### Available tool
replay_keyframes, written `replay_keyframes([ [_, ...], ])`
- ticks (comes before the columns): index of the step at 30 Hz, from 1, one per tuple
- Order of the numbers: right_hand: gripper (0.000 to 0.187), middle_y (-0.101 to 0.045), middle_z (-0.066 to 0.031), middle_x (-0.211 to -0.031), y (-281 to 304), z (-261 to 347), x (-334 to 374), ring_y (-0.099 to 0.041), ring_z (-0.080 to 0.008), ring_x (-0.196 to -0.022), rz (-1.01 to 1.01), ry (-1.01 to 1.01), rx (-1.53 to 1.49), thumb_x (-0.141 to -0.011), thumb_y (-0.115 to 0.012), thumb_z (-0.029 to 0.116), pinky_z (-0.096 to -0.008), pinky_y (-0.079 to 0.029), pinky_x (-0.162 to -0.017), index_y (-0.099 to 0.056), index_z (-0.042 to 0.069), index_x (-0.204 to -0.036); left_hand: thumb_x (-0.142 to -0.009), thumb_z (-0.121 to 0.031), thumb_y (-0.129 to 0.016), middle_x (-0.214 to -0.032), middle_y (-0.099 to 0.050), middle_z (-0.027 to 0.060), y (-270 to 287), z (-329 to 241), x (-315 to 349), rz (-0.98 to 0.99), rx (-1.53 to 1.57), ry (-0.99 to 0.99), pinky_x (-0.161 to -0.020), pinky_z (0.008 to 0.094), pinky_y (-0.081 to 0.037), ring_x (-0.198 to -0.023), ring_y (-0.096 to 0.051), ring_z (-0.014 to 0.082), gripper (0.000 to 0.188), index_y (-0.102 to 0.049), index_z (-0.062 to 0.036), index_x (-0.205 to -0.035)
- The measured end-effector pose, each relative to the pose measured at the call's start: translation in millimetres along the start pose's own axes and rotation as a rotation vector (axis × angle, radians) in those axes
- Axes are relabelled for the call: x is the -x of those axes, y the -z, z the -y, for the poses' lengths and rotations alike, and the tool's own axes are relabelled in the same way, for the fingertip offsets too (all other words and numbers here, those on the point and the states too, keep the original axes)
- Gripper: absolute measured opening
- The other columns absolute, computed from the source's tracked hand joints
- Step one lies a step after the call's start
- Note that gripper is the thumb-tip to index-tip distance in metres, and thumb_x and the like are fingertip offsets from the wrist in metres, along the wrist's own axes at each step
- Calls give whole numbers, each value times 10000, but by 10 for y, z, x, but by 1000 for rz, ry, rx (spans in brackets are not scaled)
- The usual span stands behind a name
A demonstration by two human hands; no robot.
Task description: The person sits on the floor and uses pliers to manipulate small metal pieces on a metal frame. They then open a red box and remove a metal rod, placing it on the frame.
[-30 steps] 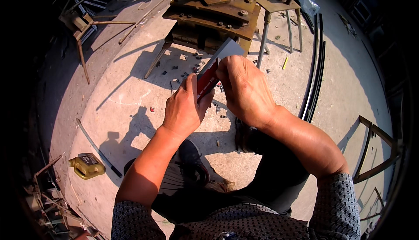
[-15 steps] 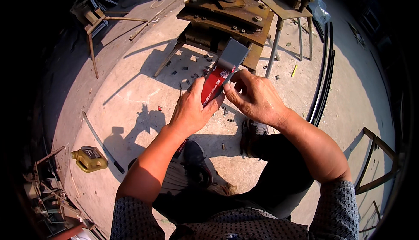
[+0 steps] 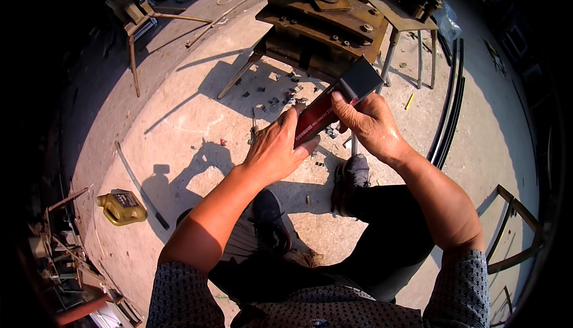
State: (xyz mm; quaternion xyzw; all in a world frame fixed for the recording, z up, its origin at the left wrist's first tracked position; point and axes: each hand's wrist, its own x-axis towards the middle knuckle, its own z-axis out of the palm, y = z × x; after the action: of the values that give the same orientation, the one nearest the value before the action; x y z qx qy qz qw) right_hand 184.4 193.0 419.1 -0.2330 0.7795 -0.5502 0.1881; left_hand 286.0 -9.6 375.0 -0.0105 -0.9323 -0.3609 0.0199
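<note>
Between my hands is a long dark grey rectangular bar [image 3: 362, 81] with a red printed face, slanting up and to the right. My left hand [image 3: 276, 148] is wrapped round its lower end, the thumb underneath and the fingers along the far side. Nearer the upper end, my right hand [image 3: 375, 130] grips the bar with its thumb pressed on the face; its other fingers are partly hidden behind. The bar is held above the floor, in front of a rusty steel machine table [image 3: 334, 21].
Small dark scraps [image 3: 274, 100] litter the floor under the machine table. Long black strips [image 3: 452, 107] lie on the right, near an angled metal frame [image 3: 519, 226]. On the left are a gold plastic jug [image 3: 122, 209], a grey tube [image 3: 140, 185] and a metal stand [image 3: 134, 24].
The bar has tilted further to the right, and its red face has fallen into shade. My right hand has moved from beside it to a grip near the upper end.
</note>
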Motion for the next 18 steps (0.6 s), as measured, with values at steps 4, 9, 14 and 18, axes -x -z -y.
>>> replay_keyframes([
  [4,573,-682,-37,-830,168,-1,-23,-611,-101,-738,15,-92,-31,-1061,-656,555,-302,-513,-665,-744,-8,-996,-957,-319,-758,-1159,-714,282,-28,96,15,28,-72,15,-903,551,-561,-1041,-705,501,604,-451,-21,-1383],
  [9,620,-711,-65,-872,165,-24,-12,-637,-126,-778,73,-164,80,-1003,-727,579,-304,-541,-703,-724,-25,-1140,-949,-300,-748,-1116,-715,278,-23,159,25,96,-150,27,-893,554,-555,-1024,-701,501,527,-464,-16,-1290],
  [14,620,-768,-159,-840,169,-140,47,-727,-226,-767,292,-116,281,-1007,-738,540,-377,-577,-751,-695,-26,-1258,-964,-319,-728,-1096,-715,280,-8,165,-23,133,-194,117,-904,554,-553,-1025,-701,492,494,-482,-6,-1257],
  [18,479,-772,-190,-833,115,-139,95,-766,-298,-780,453,-52,498,-1030,-721,409,-400,-587,-769,-683,-4,-1272,-986,-360,-701,-1084,-721,290,27,182,-33,160,-215,140,-904,558,-554,-1015,-705,496,480,-502,0,-1233],
])
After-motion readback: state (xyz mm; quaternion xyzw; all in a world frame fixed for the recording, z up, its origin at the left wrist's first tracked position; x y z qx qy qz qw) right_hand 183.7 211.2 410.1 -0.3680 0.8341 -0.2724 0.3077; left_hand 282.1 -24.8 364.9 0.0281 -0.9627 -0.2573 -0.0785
